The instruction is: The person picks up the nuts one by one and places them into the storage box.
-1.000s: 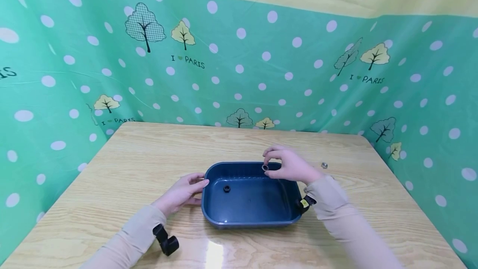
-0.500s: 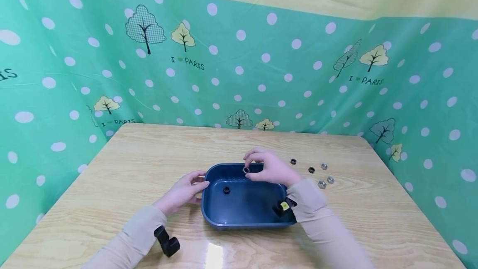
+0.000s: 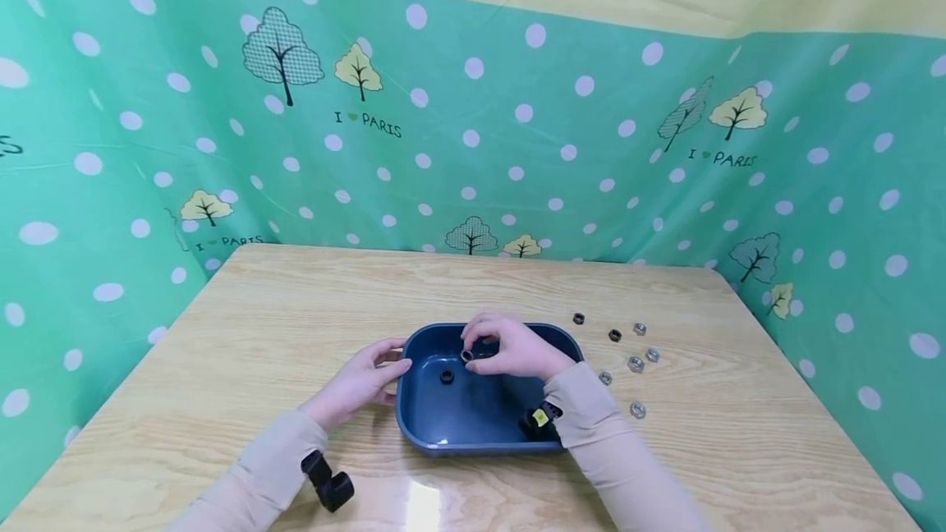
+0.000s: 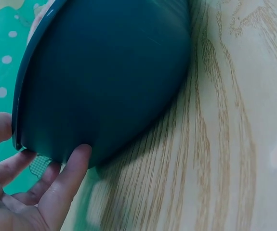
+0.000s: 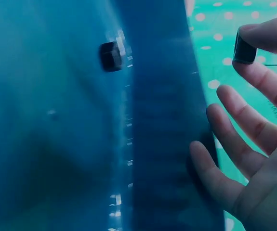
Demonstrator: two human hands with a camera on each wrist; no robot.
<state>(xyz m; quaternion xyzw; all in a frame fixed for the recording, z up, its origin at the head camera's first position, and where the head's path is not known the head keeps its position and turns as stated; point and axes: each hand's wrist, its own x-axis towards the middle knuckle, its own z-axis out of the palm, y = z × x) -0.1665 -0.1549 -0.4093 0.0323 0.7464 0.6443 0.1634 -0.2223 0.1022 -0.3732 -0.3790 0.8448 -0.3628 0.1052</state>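
Observation:
A dark blue plastic tub (image 3: 488,421) sits on the table. My left hand (image 3: 362,380) grips its left end, thumb at the rim and fingers against the outer wall, as the left wrist view also shows. Over the tub's inside, my right hand (image 3: 510,349) pinches a black hex nut (image 5: 244,48) between thumb and index finger, the other fingers spread. Another black nut (image 3: 447,377) lies on the tub floor, just left of and below the held one. My right forearm and its wrist camera hide part of the tub's right side.
Right of the tub, two dark nuts (image 3: 615,335) and several silver nuts (image 3: 636,364) lie scattered on the wooden table (image 3: 310,294). A green dotted curtain (image 3: 414,162) hangs behind and along both sides.
My right hand has moved left across the tub and lower, carrying the black nut. Nuts on the right that the arm had covered are in sight. My left hand has stayed at the tub's end.

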